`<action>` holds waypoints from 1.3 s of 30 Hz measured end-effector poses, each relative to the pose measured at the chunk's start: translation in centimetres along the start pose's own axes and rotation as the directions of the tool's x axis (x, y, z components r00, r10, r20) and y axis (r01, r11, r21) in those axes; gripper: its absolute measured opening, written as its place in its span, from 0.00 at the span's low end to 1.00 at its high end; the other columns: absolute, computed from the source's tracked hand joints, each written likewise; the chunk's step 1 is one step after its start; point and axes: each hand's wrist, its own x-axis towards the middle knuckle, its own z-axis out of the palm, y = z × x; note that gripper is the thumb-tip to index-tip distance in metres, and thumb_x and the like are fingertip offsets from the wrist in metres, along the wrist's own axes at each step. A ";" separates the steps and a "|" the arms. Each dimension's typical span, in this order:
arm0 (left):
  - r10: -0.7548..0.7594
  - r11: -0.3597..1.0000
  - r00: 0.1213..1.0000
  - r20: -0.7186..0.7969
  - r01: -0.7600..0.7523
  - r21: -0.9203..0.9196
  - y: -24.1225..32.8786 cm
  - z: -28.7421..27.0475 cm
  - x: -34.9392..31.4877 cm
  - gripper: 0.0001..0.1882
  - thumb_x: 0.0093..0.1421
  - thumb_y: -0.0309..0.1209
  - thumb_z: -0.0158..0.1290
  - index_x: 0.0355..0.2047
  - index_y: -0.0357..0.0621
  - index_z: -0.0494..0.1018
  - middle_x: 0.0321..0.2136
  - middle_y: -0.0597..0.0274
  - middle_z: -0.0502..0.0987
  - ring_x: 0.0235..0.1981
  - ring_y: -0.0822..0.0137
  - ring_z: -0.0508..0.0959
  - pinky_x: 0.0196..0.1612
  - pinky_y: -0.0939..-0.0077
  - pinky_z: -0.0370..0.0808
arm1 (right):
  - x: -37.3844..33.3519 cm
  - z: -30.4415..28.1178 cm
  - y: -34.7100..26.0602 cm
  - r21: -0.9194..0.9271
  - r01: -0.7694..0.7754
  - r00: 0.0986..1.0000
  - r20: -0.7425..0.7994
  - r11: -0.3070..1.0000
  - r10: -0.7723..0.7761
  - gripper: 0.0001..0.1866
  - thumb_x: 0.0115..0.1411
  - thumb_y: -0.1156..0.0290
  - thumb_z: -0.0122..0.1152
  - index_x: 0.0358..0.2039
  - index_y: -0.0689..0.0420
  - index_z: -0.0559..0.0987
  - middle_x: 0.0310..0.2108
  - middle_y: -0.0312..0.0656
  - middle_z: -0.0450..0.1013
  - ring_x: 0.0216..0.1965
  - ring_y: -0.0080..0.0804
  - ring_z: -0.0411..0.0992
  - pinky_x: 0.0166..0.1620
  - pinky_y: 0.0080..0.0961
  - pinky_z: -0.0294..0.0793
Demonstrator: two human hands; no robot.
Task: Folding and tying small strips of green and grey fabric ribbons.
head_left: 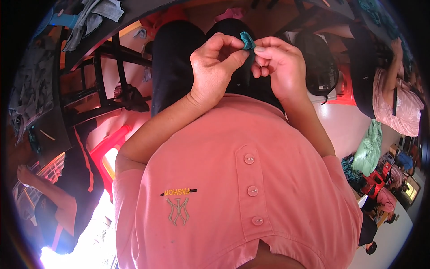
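A small folded piece of teal cloth with a slight sheen is held up over my lap, between both hands. My left hand pinches its left side between thumb and forefinger. From the other side, my right hand grips its lower right edge with thumb and fingertips, the other fingers curled below. Beneath the hands are my dark trousers. The fingers hide part of the cloth, so its full shape cannot be made out.
A dark table with grey cloth on it stands at the upper left, its black legs below. A red plastic stool is at my left. Other people sit on both sides. A black mesh-like object lies beyond my right hand.
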 end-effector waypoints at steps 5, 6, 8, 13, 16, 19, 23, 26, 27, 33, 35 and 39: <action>0.390 0.835 0.910 0.139 -0.413 0.364 -0.5 -0.6 0.4 0.07 0.51 0.17 0.57 0.31 0.36 0.74 0.24 0.63 0.72 0.23 0.72 0.75 0.26 0.79 0.72 | -0.6 0.7 -0.1 -0.194 0.117 0.993 -0.007 0.974 -0.120 0.05 0.53 0.75 0.57 0.27 0.63 0.78 0.17 0.34 0.69 0.17 0.22 0.66 0.22 0.17 0.63; 0.389 0.835 0.911 0.139 -0.413 0.365 -0.7 -0.6 0.5 0.07 0.51 0.17 0.57 0.31 0.36 0.74 0.24 0.63 0.72 0.23 0.72 0.75 0.26 0.79 0.72 | -0.7 0.8 -0.2 -0.320 0.194 0.978 -0.011 0.928 -0.208 0.04 0.53 0.75 0.57 0.27 0.63 0.78 0.17 0.35 0.69 0.17 0.22 0.66 0.23 0.18 0.63; 0.506 0.703 0.840 0.195 -0.533 0.471 -0.9 -0.7 0.7 0.08 0.49 0.17 0.57 0.30 0.37 0.73 0.23 0.58 0.71 0.22 0.64 0.74 0.25 0.74 0.71 | -0.9 0.7 0.4 -0.420 0.332 0.937 0.041 0.845 -0.348 0.04 0.53 0.76 0.56 0.27 0.63 0.77 0.17 0.36 0.70 0.18 0.22 0.66 0.23 0.19 0.63; 0.567 0.582 0.771 0.288 -0.623 0.522 -0.6 -0.6 1.0 0.07 0.53 0.16 0.54 0.33 0.34 0.73 0.23 0.62 0.71 0.22 0.73 0.71 0.26 0.81 0.70 | -1.2 0.6 0.2 -0.580 0.509 0.836 0.156 0.636 -0.527 0.04 0.52 0.77 0.55 0.26 0.65 0.75 0.18 0.39 0.71 0.19 0.21 0.67 0.23 0.22 0.63; 0.257 0.866 0.937 0.234 -0.331 0.374 0.6 -0.8 0.7 0.05 0.53 0.20 0.53 0.31 0.34 0.74 0.22 0.63 0.71 0.20 0.72 0.71 0.25 0.79 0.69 | -1.1 -0.2 -0.1 -0.534 0.438 0.893 0.172 0.723 -0.415 0.05 0.50 0.76 0.55 0.23 0.64 0.75 0.16 0.37 0.69 0.18 0.20 0.66 0.22 0.20 0.62; -0.259 0.966 0.941 0.220 0.253 0.052 0.6 -0.9 0.5 0.07 0.53 0.26 0.53 0.30 0.34 0.74 0.19 0.63 0.72 0.18 0.71 0.71 0.24 0.79 0.68 | -0.4 -1.0 -0.1 -0.320 0.186 0.980 0.126 0.929 -0.153 0.06 0.47 0.72 0.55 0.20 0.61 0.75 0.14 0.33 0.66 0.15 0.18 0.63 0.19 0.17 0.60; -0.387 0.891 0.877 0.284 0.435 -0.128 0.5 -1.1 0.6 0.10 0.52 0.30 0.55 0.30 0.34 0.75 0.19 0.62 0.73 0.18 0.72 0.70 0.23 0.81 0.67 | -0.4 -1.2 0.2 -0.257 0.134 0.988 0.111 0.957 -0.108 0.06 0.47 0.72 0.54 0.21 0.62 0.75 0.14 0.33 0.65 0.15 0.19 0.63 0.19 0.18 0.59; -0.352 0.919 0.900 0.256 0.384 -0.086 0.2 -0.9 0.5 0.08 0.54 0.28 0.57 0.31 0.35 0.75 0.20 0.64 0.74 0.19 0.74 0.71 0.24 0.82 0.67 | -0.4 -1.4 0.1 -0.196 0.055 0.995 0.098 0.979 -0.036 0.07 0.47 0.72 0.54 0.22 0.63 0.76 0.14 0.32 0.63 0.14 0.20 0.62 0.19 0.18 0.59; -0.305 0.948 0.927 0.221 0.318 -0.025 0.1 -0.7 0.5 0.07 0.55 0.26 0.57 0.32 0.36 0.75 0.21 0.65 0.74 0.20 0.76 0.71 0.25 0.84 0.67 | -0.4 -1.3 0.1 -0.129 0.006 0.997 0.073 0.992 0.003 0.08 0.47 0.71 0.54 0.22 0.63 0.76 0.14 0.32 0.63 0.14 0.21 0.62 0.19 0.18 0.60; -0.040 0.999 0.994 0.100 0.039 0.013 0.2 0.1 0.1 0.05 0.53 0.18 0.59 0.29 0.37 0.75 0.23 0.69 0.74 0.25 0.79 0.74 0.31 0.85 0.72 | -0.6 -1.2 0.5 -0.030 -0.034 0.999 0.027 0.999 0.034 0.08 0.49 0.71 0.55 0.24 0.64 0.77 0.14 0.32 0.63 0.14 0.22 0.63 0.20 0.18 0.61; 0.003 0.997 0.994 0.107 -0.011 0.081 0.0 0.0 0.1 0.04 0.53 0.18 0.59 0.29 0.36 0.75 0.24 0.68 0.74 0.26 0.78 0.75 0.31 0.85 0.73 | -0.6 -1.2 0.6 -0.031 -0.027 0.999 0.017 0.999 0.027 0.08 0.49 0.71 0.55 0.24 0.64 0.77 0.14 0.32 0.63 0.14 0.22 0.63 0.20 0.18 0.61; 0.128 0.935 0.982 0.141 -0.167 0.312 -0.1 -0.2 -0.2 0.04 0.52 0.17 0.58 0.28 0.34 0.74 0.23 0.66 0.73 0.25 0.77 0.74 0.28 0.83 0.71 | -0.8 -1.0 0.9 -0.058 -0.002 1.000 0.003 0.998 0.002 0.07 0.49 0.72 0.57 0.24 0.63 0.77 0.15 0.32 0.64 0.15 0.21 0.64 0.20 0.17 0.60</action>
